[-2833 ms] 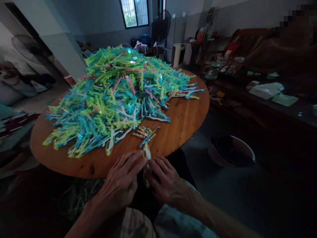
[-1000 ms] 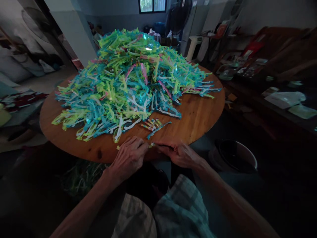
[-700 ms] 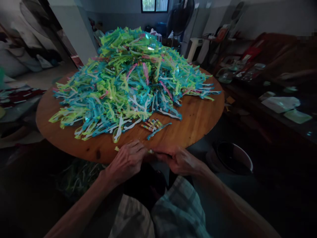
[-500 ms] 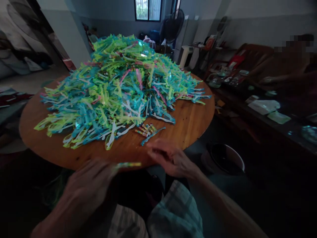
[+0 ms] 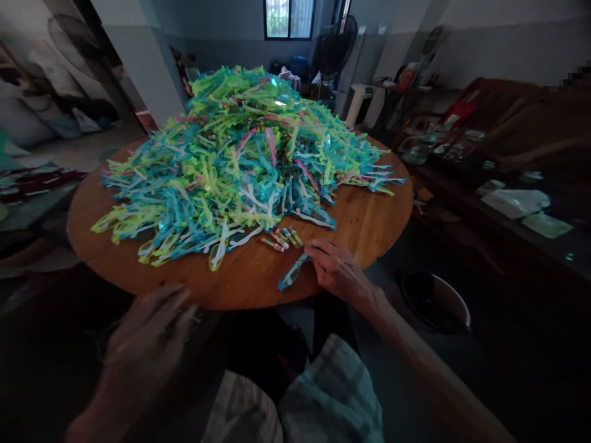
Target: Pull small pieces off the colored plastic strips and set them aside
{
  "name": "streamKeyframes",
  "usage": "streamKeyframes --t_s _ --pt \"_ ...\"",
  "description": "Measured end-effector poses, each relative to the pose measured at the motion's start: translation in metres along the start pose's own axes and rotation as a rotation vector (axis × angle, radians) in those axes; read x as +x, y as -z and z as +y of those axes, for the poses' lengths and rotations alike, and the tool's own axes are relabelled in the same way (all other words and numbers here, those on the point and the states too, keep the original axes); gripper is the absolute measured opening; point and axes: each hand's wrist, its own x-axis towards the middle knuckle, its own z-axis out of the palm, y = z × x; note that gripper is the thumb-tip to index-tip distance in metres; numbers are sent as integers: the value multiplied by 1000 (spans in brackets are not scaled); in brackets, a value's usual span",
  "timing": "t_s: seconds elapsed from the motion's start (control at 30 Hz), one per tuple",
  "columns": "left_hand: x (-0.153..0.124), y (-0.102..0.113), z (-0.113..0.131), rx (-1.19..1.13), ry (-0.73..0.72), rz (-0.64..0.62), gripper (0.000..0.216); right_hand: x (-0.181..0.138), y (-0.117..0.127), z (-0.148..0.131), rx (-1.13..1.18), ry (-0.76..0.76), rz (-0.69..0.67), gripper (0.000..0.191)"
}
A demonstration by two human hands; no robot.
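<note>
A big heap of blue, green and pink plastic strips (image 5: 240, 147) covers most of the round wooden table (image 5: 369, 215). My right hand (image 5: 335, 267) rests on the table's near edge, fingers curled on a blue plastic strip (image 5: 292, 275). A small row of short coloured pieces (image 5: 282, 239) lies just beyond it. My left hand (image 5: 143, 344) hangs below the table's near edge on the left, blurred by motion; its fingers look spread and I cannot make out anything in them.
A dark round basin (image 5: 434, 298) stands on the floor at the right. A long low table with cups and papers (image 5: 508, 197) runs along the right side. A standing fan (image 5: 335, 52) is behind the heap. Discarded strips lie on the floor under the table (image 5: 138, 332).
My hands have parted: the left swung down and left off the table edge, and the piece it held is gone from view. The right moved forward onto the blue strip and dragged it nearer.
</note>
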Motion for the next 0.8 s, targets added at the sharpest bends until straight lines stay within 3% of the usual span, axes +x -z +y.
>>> streamKeyframes --t_s 0.13,0.23,0.33,0.53,0.67,0.73,0.8 --pt "22 -51 25 -175 -52 -98 29 -10 -7 -9 128 23 157 35" --pt "42 -69 43 -313 -45 -115 31 -12 -12 -20 262 16 258 35" --pt "56 -71 50 -350 -82 -119 37 -4 -12 -28 333 56 260 36" --pt "72 -59 45 -117 -537 -281 48 47 3 -29 168 240 -71 25" --pt "85 -58 36 15 -588 -413 35 81 12 -31 -49 419 -213 24" --pt "89 -61 32 70 -567 -434 27 87 14 -28 -142 369 -177 30" --pt "91 -63 30 110 -537 -435 26 84 14 -19 -153 158 -92 29"
